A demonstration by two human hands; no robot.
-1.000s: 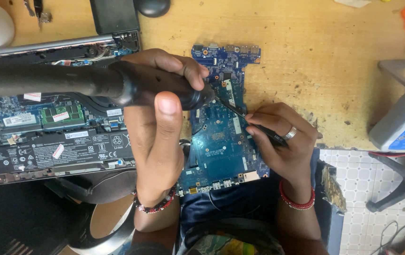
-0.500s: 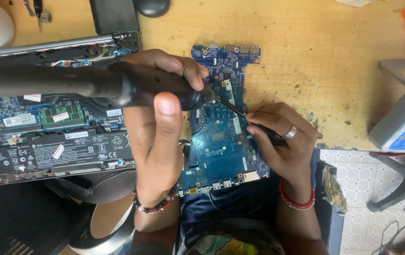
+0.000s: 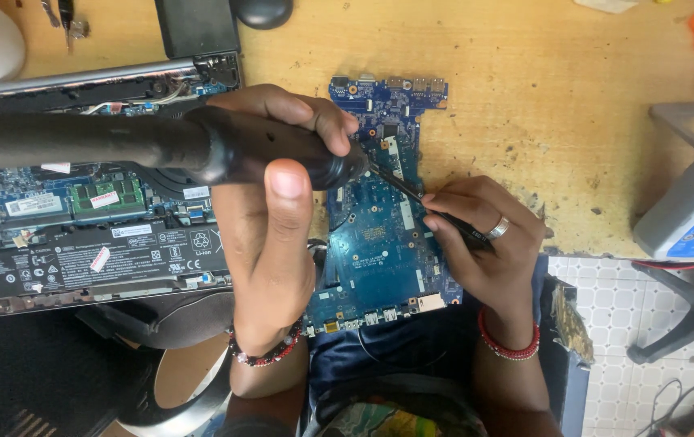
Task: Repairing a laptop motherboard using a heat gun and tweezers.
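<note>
Blue circuit board (image 3: 379, 243) lies flat on a scuffed wooden tabletop (image 3: 573, 105), its near edge just over the tabletop's front edge, above the person's lap; the left hand (image 3: 270, 235) reaches over the board's left side, its grip closed around the thick black handle of a hot-air tool (image 3: 152, 146), thumb pressed along the near side of the barrel and fingers curled over the top; the tool's long dark body runs off to the left across the view, and its nozzle end points right, just over the upper middle of the board; the right hand (image 3: 480, 243), wearing a silver ring and a red bead bracelet at the wrist, rests at the board's right edge, its grip pinched shut on slim black tweezers (image 3: 420, 196) whose tip angles up and left toward the nozzle; whether the tip touches the board cannot be told; to the left, beside the board, an opened laptop base (image 3: 96, 235) shows its battery, memory stick and wiring; a dark computer mouse (image 3: 262, 11) sits at the far edge; a blue and grey device (image 3: 691, 202) stands at the right; below it, white tiled floor (image 3: 606, 324) shows.
</note>
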